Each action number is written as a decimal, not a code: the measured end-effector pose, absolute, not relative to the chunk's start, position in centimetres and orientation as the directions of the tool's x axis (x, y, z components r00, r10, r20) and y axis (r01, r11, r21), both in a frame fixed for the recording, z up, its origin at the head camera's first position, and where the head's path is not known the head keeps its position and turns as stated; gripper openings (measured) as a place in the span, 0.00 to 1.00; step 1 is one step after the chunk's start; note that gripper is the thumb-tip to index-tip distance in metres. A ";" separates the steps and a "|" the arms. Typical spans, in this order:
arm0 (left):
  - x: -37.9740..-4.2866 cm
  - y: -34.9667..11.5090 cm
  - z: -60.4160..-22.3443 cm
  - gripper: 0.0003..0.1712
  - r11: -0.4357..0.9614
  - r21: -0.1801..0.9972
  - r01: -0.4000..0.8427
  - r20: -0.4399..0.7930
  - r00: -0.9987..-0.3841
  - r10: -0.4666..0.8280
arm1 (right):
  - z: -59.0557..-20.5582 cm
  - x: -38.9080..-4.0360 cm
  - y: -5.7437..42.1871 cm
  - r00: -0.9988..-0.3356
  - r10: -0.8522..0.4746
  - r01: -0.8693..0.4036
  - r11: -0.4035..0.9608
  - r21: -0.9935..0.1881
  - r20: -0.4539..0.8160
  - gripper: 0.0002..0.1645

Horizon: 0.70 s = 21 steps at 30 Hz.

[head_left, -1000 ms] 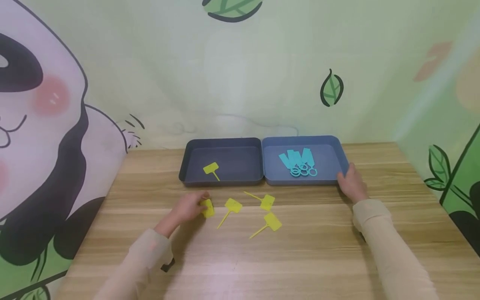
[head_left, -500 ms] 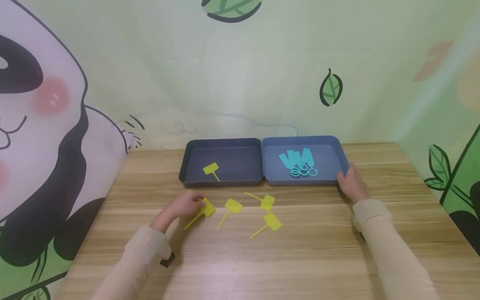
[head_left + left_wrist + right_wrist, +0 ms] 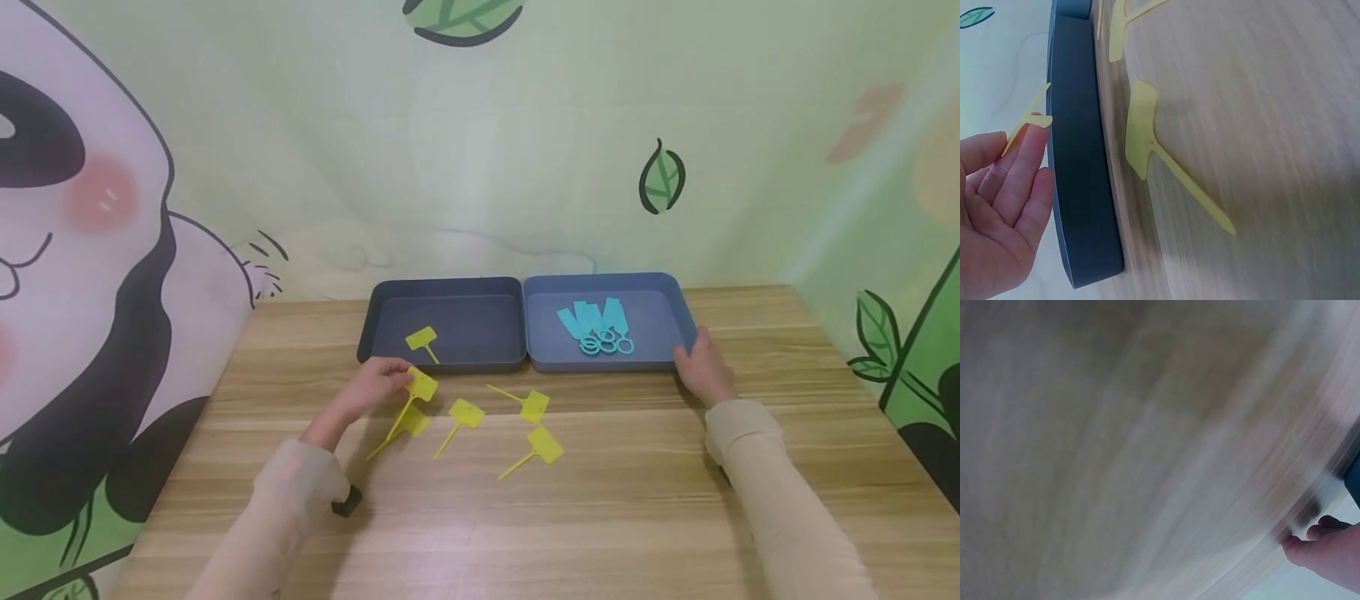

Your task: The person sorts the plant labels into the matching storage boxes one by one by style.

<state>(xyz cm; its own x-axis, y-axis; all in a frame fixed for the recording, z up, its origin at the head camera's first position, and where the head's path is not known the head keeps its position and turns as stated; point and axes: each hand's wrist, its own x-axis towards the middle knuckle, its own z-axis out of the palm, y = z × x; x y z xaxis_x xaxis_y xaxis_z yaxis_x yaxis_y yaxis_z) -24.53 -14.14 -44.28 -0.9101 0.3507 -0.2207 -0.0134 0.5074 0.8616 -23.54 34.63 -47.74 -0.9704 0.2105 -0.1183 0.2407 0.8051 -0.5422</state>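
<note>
My left hand (image 3: 375, 381) pinches a yellow T-shaped plant label (image 3: 422, 385) between thumb and fingertips, raised just in front of the dark tray (image 3: 450, 367). In the left wrist view the held label (image 3: 1027, 119) is seen nearly edge-on. Below it, another yellow label (image 3: 412, 422) lies on the table. My right hand (image 3: 705, 368) holds the front right corner of the blue tray (image 3: 652, 364), thumb at the front and fingers along the side. The right wrist view catches only part of this hand (image 3: 1329, 550) at its edge.
One yellow label (image 3: 422, 337) lies inside the dark tray. Several turquoise ring-ended tags (image 3: 596, 323) are heaped in the blue tray, side by side with it. Three more yellow labels, one of them a label (image 3: 545, 444) near the front, lie on the wooden table (image 3: 600, 533).
My left hand has taken one yellow label from the pair on the table and lifted it toward the dark tray; the other stays behind. The right hand has stayed at the tray corner.
</note>
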 end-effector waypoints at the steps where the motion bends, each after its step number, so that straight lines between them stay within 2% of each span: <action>1: -24.6 -14.1 -44.2 0.15 0.502 0.864 -0.029 -0.227 -0.913 0.339 | -47.7 -23.5 34.6 -0.970 0.211 0.241 0.805 -0.542 -0.118 0.40; 11: -25.8 -13.1 -43.7 0.19 0.414 0.902 -0.122 -0.234 -0.944 0.231 | -47.8 -23.6 34.7 -0.970 0.209 0.242 0.803 -0.545 -0.123 0.40; 21: -27.3 -12.1 -43.4 0.21 0.373 0.907 -0.198 -0.271 -0.950 0.154 | -47.7 -23.5 34.6 -0.969 0.210 0.248 0.806 -0.537 -0.133 0.40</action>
